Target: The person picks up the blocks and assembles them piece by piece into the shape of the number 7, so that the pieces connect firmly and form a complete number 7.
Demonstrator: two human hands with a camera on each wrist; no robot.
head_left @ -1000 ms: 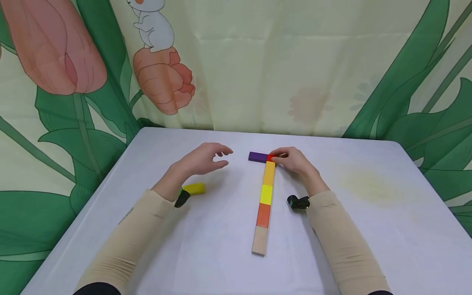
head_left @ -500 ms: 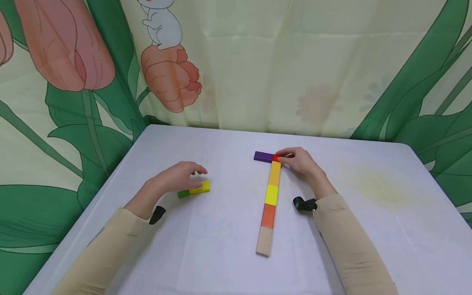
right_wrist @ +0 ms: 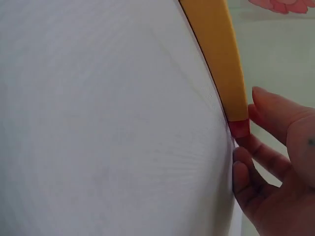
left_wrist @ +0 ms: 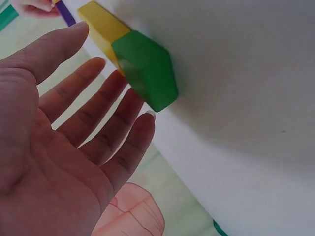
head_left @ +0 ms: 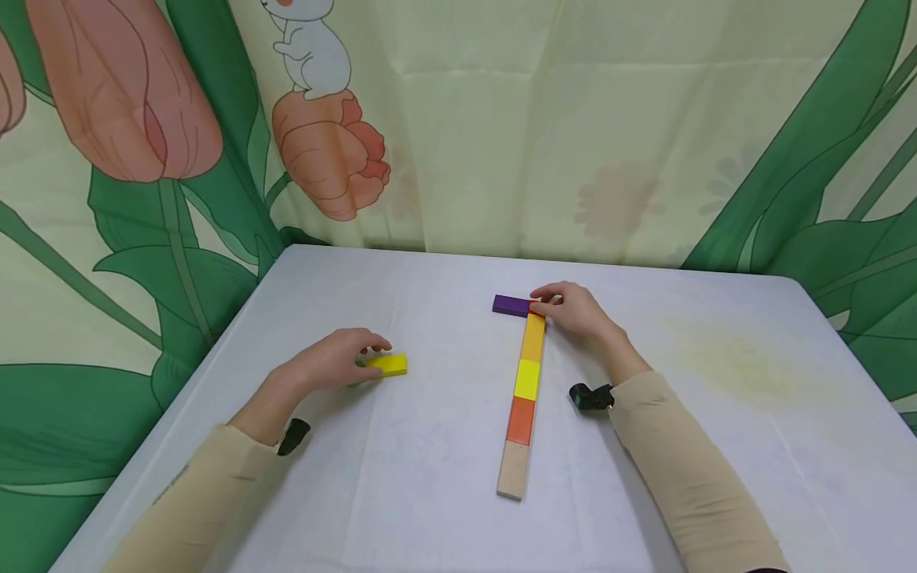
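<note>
In the head view my left hand (head_left: 335, 360) is around a yellow block (head_left: 390, 365), its thumb overlapping the block's near side. A green block (left_wrist: 147, 71) lies end to end with it, mostly hidden under the hand in the head view. In the left wrist view the fingers are spread and loosely bent beside the green block, the thumb well apart from them. My right hand (head_left: 575, 308) pinches a small red block (right_wrist: 239, 129) between thumb and fingers. That block sits between a purple block (head_left: 510, 305) and the far end of an orange-yellow block (head_left: 532, 337).
Toward the near side the row continues with a bright yellow block (head_left: 527, 380), an orange block (head_left: 520, 420) and a plain wooden block (head_left: 513, 470). A white cloth covers the table (head_left: 430, 493). Behind its far edge hangs a printed curtain (head_left: 473, 159).
My left hand has moved left and toward me, from beside the purple block down to the yellow and green blocks. The right hand stays at the red block, its index finger slightly raised.
</note>
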